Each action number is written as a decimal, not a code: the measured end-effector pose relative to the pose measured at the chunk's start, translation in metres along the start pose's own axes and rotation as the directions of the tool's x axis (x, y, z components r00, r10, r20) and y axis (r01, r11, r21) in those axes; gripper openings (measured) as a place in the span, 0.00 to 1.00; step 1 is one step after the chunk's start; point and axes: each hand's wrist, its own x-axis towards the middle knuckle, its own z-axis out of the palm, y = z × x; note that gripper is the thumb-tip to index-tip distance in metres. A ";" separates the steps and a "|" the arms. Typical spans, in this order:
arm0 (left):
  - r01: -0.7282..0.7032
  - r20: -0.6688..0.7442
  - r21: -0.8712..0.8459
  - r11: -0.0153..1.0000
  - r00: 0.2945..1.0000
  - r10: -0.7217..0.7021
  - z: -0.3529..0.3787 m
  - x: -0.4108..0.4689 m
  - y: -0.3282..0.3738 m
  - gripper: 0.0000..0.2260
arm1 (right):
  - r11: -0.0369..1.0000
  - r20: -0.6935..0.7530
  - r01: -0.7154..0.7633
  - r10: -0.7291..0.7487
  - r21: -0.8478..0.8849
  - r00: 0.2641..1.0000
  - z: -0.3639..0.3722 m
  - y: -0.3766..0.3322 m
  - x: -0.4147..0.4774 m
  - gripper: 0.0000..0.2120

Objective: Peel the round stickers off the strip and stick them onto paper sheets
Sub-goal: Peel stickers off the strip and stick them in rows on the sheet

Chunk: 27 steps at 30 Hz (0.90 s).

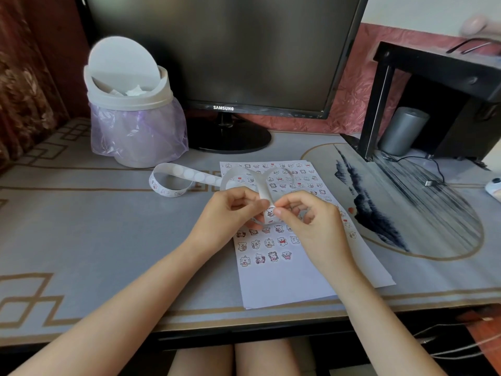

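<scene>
A long white sticker strip (189, 175) curls across the desk from a loop at the left and arches up over the paper sheets (282, 283). My left hand (230, 210) pinches the strip's near end above the sheet. My right hand (306, 215) pinches a round cartoon sticker (270, 212) on that end, thumb and forefinger at its edge. The top sheet is covered with several rows of small cartoon stickers (265, 244); its lower part is bare. Part of the strip is hidden behind my fingers.
A white swing-lid bin (130, 104) with a purple bag stands at the back left. A dark monitor (225, 50) sits behind the sheets. A black stand (433, 85) with a grey cylinder (404, 130) and cables is at the right. The desk mat (95, 240) lies underneath.
</scene>
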 end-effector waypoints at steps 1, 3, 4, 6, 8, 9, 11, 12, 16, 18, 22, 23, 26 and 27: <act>0.002 0.001 0.000 1.000 1.000 -0.002 0.000 0.000 0.000 0.04 | 1.000 -0.004 0.006 -0.006 -0.011 1.000 0.000 0.000 0.000 0.06; 0.001 0.004 -0.008 1.000 1.000 -0.001 0.000 0.000 0.000 0.05 | 1.000 -0.008 0.009 -0.009 -0.018 1.000 0.001 0.001 0.000 0.07; 0.000 0.005 -0.014 1.000 1.000 0.000 0.000 0.000 0.001 0.05 | 1.000 -0.007 0.009 -0.009 -0.020 1.000 0.001 0.001 0.000 0.07; -0.003 0.008 -0.020 1.000 1.000 0.003 0.000 0.000 0.001 0.05 | 1.000 -0.002 0.007 -0.007 -0.020 1.000 0.001 0.001 0.000 0.06; -0.007 0.018 -0.030 1.000 1.000 0.008 0.000 0.000 0.001 0.04 | 1.000 -0.001 0.005 -0.005 -0.012 1.000 0.001 0.001 0.000 0.06; -0.009 0.022 -0.035 0.999 1.000 0.010 0.000 0.000 0.001 0.04 | 1.000 0.000 0.002 -0.002 -0.004 1.000 0.000 0.001 0.000 0.05; -0.014 0.026 -0.036 0.999 1.000 0.015 0.000 0.001 0.001 0.04 | 1.000 0.008 -0.011 0.010 0.024 1.000 0.000 0.001 0.000 0.05; -0.019 0.027 -0.032 0.999 0.999 0.020 0.000 0.001 0.000 0.04 | 0.999 0.011 -0.018 0.018 0.042 1.000 0.001 0.001 0.000 0.05; -0.040 0.033 -0.014 0.999 0.999 0.040 -0.001 0.000 0.001 0.04 | 0.996 0.014 -0.038 0.037 0.081 0.999 0.001 0.000 0.000 0.05; -0.043 0.035 -0.014 0.999 0.998 0.043 -0.001 0.000 0.000 0.03 | 0.995 0.017 -0.043 0.042 0.092 0.999 0.000 0.000 0.000 0.05; -0.023 0.034 -0.015 1.000 0.999 0.024 0.000 0.000 0.000 0.03 | 0.994 0.017 -0.054 0.053 0.091 0.998 0.001 -0.002 0.001 0.07; -0.018 0.030 -0.015 1.000 0.999 0.018 0.000 0.000 0.000 0.03 | 0.995 0.017 -0.052 0.050 0.086 0.999 0.000 -0.002 0.001 0.07; -0.001 0.014 -0.018 1.000 1.000 0.001 0.000 0.000 0.001 0.05 | 0.998 0.020 -0.041 0.040 0.055 0.999 0.001 -0.003 0.000 0.07; 0.004 0.010 -0.018 1.000 1.000 -0.004 0.000 -0.001 0.001 0.05 | 0.999 0.019 -0.036 0.035 0.039 0.999 0.001 -0.002 0.000 0.07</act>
